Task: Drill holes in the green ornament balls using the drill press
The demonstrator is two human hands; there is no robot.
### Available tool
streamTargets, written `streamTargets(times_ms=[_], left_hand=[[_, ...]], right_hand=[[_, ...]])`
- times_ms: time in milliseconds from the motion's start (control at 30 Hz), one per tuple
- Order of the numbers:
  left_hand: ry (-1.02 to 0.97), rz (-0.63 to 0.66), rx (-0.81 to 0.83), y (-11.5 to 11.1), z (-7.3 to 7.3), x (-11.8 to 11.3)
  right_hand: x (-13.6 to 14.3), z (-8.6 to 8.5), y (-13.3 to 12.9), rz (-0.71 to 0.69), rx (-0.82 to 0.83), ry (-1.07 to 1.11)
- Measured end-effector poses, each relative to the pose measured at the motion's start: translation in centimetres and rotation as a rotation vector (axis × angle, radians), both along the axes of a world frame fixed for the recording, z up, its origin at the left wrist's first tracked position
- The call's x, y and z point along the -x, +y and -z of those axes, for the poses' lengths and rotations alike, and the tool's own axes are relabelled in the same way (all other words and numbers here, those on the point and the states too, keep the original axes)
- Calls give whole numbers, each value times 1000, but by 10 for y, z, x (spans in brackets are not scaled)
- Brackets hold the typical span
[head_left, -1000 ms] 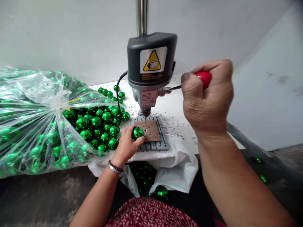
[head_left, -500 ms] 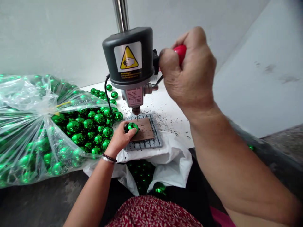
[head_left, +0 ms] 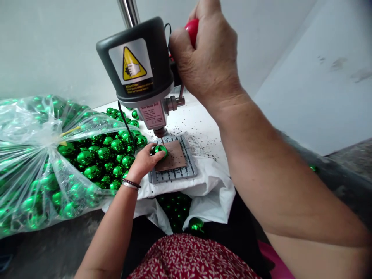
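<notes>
My left hand (head_left: 143,161) grips a shiny green ball (head_left: 161,150) and holds it on a brown board (head_left: 171,156) lying on the ribbed grey base (head_left: 174,174) of a small bench drill. The drill's dark head (head_left: 136,64) with a yellow warning label hangs over the ball, and its thin bit (head_left: 162,141) meets the ball's top. My right hand (head_left: 203,58) is closed around the red knob (head_left: 192,29) of the drill's lever, up beside the head.
A large clear plastic bag (head_left: 37,162) full of green balls lies at the left, with loose balls spilling beside the drill. A white bag (head_left: 215,193) below the base holds more green balls. Dark shavings dot the white table (head_left: 200,128).
My left hand slid the green ball from the board's edge to under the bit. My right hand swung the red lever knob up and leftward beside the drill head.
</notes>
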State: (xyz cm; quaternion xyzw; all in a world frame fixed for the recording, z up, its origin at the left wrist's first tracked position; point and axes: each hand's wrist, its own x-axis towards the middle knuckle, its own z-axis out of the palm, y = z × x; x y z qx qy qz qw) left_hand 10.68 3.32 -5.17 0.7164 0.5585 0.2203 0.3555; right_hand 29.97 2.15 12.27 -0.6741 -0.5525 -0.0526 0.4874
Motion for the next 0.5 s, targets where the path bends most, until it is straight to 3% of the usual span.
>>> streamTargets(times_ms=[133, 333, 500], left_hand=[[-85, -47, 49, 1, 4, 5], [-88, -12, 65, -1, -3, 3], [-79, 24, 26, -1, 1, 1]], right_hand=[[1, -1, -1, -3, 9, -29], [0, -1, -3, -15, 7, -17], [-1, 0, -3, -39, -24, -16]])
